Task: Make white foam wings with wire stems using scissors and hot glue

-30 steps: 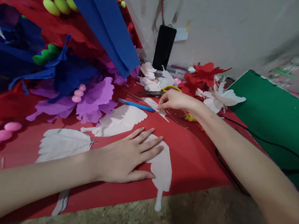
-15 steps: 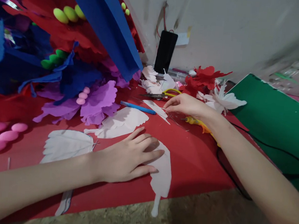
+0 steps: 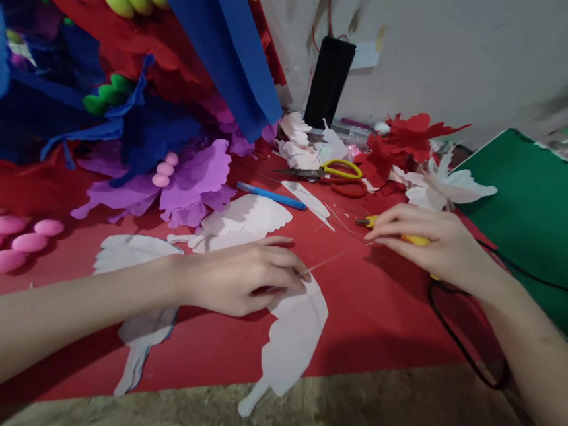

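My left hand (image 3: 251, 276) rests on the red surface, fingers closed at the upper edge of a white wing-shaped cutout (image 3: 297, 337). A thin, blurred wire-like strand (image 3: 327, 262) juts from its fingertips toward the right. My right hand (image 3: 418, 238) pinches the end of a thin wire (image 3: 349, 231) above the yellow-handled tool (image 3: 415, 240), partly covering it. Another white scalloped cutout (image 3: 251, 217) lies just beyond my left hand. Stacked white cutouts (image 3: 149, 327) lie partly under my left forearm.
Yellow-and-red-handled scissors (image 3: 342, 170), a blue pen (image 3: 270, 195) and a white strip (image 3: 307, 202) lie beyond my hands. A phone (image 3: 329, 81) leans on the wall. Purple paper pieces (image 3: 197, 179) and pink ovals (image 3: 7, 242) are left; a green board (image 3: 539, 195) and black cord (image 3: 456, 341) are right.
My right hand has moved right and nearer with a thin wire, away from the white strip. My left hand has closed its fingers, and the white cutout has turned, its stem now pointing lower left.
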Tool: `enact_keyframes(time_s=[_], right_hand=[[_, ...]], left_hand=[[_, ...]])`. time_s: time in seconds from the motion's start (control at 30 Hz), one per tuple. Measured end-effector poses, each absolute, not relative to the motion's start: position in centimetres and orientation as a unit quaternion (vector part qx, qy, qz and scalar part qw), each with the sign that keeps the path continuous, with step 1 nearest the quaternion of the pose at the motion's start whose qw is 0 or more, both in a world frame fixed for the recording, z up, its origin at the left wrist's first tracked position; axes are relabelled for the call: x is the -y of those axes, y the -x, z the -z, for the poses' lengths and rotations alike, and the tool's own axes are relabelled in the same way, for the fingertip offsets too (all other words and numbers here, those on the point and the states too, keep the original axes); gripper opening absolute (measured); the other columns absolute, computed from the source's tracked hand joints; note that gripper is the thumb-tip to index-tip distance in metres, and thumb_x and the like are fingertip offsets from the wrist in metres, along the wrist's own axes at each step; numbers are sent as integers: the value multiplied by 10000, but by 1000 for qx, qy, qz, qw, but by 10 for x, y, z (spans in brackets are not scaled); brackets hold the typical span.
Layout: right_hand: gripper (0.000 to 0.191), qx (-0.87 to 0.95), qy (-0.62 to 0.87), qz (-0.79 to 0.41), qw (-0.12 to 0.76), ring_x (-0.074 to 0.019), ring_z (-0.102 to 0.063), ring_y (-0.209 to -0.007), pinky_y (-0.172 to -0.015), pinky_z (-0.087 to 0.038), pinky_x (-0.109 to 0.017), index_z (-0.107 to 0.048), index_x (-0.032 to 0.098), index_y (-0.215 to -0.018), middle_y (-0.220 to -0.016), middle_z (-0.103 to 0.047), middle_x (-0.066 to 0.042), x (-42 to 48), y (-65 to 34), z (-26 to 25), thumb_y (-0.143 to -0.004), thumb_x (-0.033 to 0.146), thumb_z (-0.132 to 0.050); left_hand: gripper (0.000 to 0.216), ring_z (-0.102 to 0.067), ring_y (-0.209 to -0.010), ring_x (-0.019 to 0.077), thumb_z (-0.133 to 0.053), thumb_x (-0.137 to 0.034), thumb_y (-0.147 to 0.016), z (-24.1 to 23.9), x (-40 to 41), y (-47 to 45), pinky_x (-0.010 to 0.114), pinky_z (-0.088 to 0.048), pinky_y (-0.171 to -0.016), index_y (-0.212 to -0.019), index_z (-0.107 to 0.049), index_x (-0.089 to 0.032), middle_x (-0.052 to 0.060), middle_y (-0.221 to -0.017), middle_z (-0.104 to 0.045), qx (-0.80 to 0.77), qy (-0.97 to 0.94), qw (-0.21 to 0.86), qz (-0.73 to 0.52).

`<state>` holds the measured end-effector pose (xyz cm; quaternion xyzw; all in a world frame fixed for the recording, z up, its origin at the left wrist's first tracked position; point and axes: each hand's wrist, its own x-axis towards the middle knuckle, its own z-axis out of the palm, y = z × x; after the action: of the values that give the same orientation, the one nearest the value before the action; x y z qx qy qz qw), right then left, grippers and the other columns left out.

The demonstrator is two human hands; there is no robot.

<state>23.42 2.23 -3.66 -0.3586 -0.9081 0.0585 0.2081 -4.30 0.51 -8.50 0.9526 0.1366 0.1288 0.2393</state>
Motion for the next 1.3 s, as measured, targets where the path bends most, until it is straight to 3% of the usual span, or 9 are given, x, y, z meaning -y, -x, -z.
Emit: enact_keyframes(time_s=[0.3, 0.7, 1.3], right_hand=[[173, 937, 291, 26, 190, -104, -605, -645, -606, -478, -246, -631, 223, -770, -715, -655, 0, 8, -241, 62, -842, 138, -500], [158, 949, 262, 26, 172, -128, -595, -656, -590, -489, -256, -615, 174, -767, -719, -646, -41, 6, -250, 71, -828, 90, -496], [115, 949, 272, 26, 157, -132, -583, -690, -661, -464, -295, -618, 169, -777, -764, -640, -44, 10, -250, 75, -837, 138, -524]], left_hand=[[400, -538, -1133, 176, -406, -17, -795, 74, -14, 47, 367, -305, -1076, -1136, -585, -125, 87, -1230, -590, -119, -951, 269, -93], [262, -528, -1074, 204, -491, -130, -843, 75, -18, 50, 380, -308, -1029, -1067, -627, -149, 108, -1171, -596, -160, -949, 257, -89], [261, -518, -1049, 198, -671, -263, -789, 85, -15, 46, 331, -355, -967, -1028, -634, -167, 101, -1116, -606, -165, -946, 247, -132]])
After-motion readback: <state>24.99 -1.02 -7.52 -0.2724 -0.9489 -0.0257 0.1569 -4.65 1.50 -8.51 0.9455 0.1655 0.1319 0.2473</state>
